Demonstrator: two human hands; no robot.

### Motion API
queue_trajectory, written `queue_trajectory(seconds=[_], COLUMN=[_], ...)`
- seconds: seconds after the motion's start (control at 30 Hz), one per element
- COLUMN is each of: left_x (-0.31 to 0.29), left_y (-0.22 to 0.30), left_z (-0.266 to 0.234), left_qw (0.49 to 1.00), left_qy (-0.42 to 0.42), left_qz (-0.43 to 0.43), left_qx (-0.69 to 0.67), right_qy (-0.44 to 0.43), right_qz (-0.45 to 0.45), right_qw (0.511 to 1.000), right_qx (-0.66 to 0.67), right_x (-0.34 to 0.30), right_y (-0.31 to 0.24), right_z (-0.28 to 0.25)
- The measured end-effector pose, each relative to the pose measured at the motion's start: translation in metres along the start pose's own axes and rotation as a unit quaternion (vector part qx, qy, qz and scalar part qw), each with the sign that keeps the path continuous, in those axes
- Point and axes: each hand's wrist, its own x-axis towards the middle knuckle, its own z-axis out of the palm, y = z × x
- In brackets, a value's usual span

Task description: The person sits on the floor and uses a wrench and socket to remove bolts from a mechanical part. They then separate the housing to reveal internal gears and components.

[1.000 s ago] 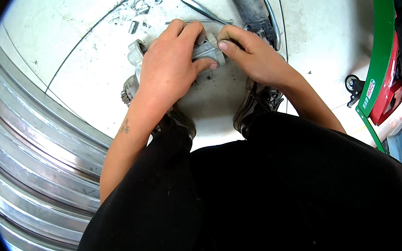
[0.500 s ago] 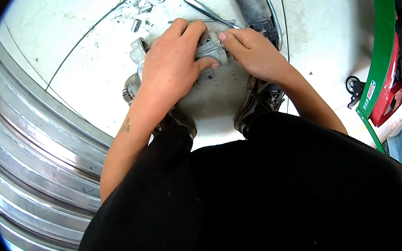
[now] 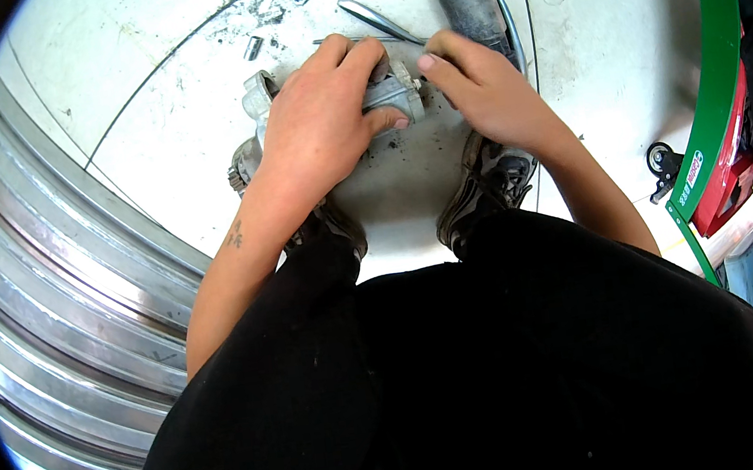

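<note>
My left hand (image 3: pixel 321 111) is wrapped over a grey cast-metal housing (image 3: pixel 390 94) on the floor, with its thumb along the near side. The palm hides much of the part. Beside its right end is my right hand (image 3: pixel 480 84), slightly apart from it, fingers curled in and thumb against them. Anything inside that grip is hidden. A small stud-like piece shows at the housing's right end. To the left of my left hand, a toothed metal gear part (image 3: pixel 241 169) lies near my shoe.
Beyond my right hand stands a dark metal cylinder (image 3: pixel 472 11) beside a long wrench (image 3: pixel 513 34). Another shiny tool handle (image 3: pixel 378 19) and a small socket (image 3: pixel 254 47) lie farther off. Ribbed metal (image 3: pixel 81 250) curves along the left; a green frame (image 3: pixel 705 105) bounds the right.
My right hand has pulled back slightly to the right, away from the housing's end. My left hand and the housing have barely moved.
</note>
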Motion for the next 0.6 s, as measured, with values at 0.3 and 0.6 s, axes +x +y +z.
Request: queue_trajectory(seconds=[0.3, 0.6], left_x=[0.0, 0.001], left_y=[-0.001, 0.0], left_z=[-0.001, -0.001], left_qw=[1.0, 1.0], left_qy=[-0.008, -0.016], left_qz=[-0.001, -0.004], left_qx=[-0.007, 0.0], right_qy=[-0.029, -0.077], right_qz=[-0.025, 0.086], right_qw=[0.999, 0.993], right_qx=[-0.006, 0.023], right_x=[0.001, 0.01], right_y=[0.008, 0.0], right_z=[0.006, -0.005])
